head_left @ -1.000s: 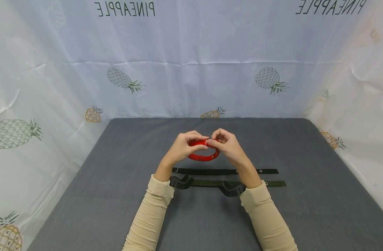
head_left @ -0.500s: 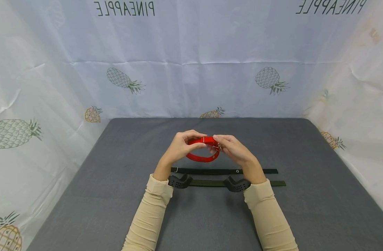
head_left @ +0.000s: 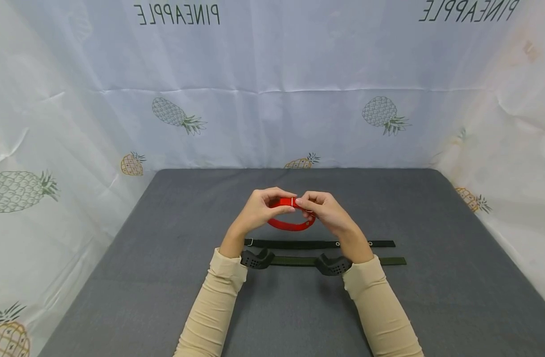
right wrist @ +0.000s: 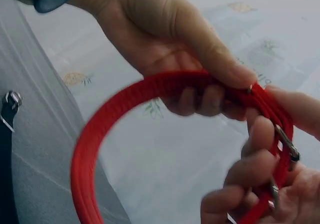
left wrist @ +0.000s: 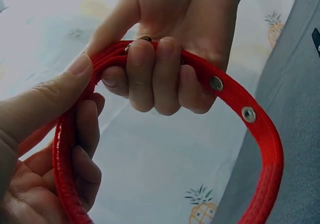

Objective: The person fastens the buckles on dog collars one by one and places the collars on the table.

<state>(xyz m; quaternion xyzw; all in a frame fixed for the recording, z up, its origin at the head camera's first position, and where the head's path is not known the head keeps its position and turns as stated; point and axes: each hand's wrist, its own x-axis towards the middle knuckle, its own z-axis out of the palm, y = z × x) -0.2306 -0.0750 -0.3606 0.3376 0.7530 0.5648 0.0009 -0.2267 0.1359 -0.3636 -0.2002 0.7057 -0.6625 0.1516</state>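
Note:
A red collar (head_left: 290, 226), bent into a closed loop, is held up above the table by both hands. My left hand (head_left: 259, 208) pinches the doubled band between thumb and fingers, close to a thin metal keeper (head_left: 292, 202). Just right of that keeper, my right hand (head_left: 328, 213) grips the band, thumb on the outside and fingertips inside the loop. In the right wrist view a metal buckle (right wrist: 287, 144) sits by the right fingers, which partly cover it. Metal eyelets (left wrist: 248, 114) show along the band in the left wrist view.
On the grey table (head_left: 165, 297) a black collar (head_left: 299, 244) and a dark green collar (head_left: 295, 261) lie straight, side by side, below the hands. White cloth with pineapple prints (head_left: 272, 124) hangs behind the table's far edge.
Half a second ago my right hand was farther right on the band, by the buckle; now it grips closer to the left fingertips. My left hand has barely moved.

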